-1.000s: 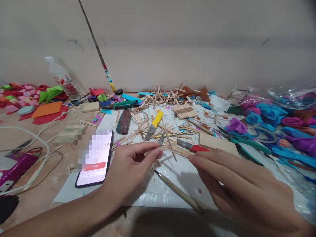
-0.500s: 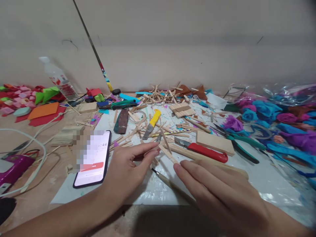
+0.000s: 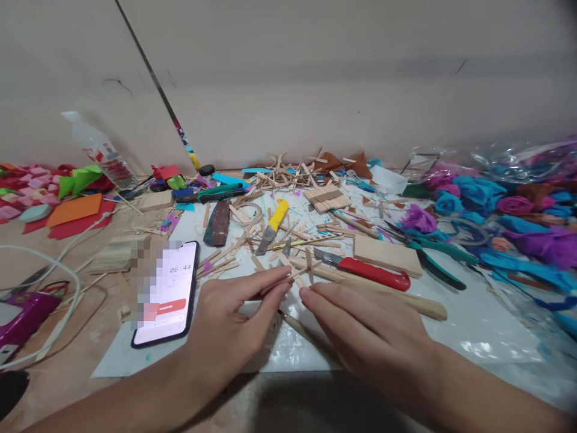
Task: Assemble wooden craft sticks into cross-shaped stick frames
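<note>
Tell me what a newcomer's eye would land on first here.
First, probably the two bare hands at front centre, the left hand pinching a thin stick close to the right hand's fingertips. Next, the lit phone left of them, showing 06:44, and the red knife just beyond the right hand. Then the blue and purple paper heaped along the right side.

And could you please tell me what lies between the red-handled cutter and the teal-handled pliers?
In the head view, a pale wooden block lies between the red-handled cutter and the teal-handled pliers.
</note>
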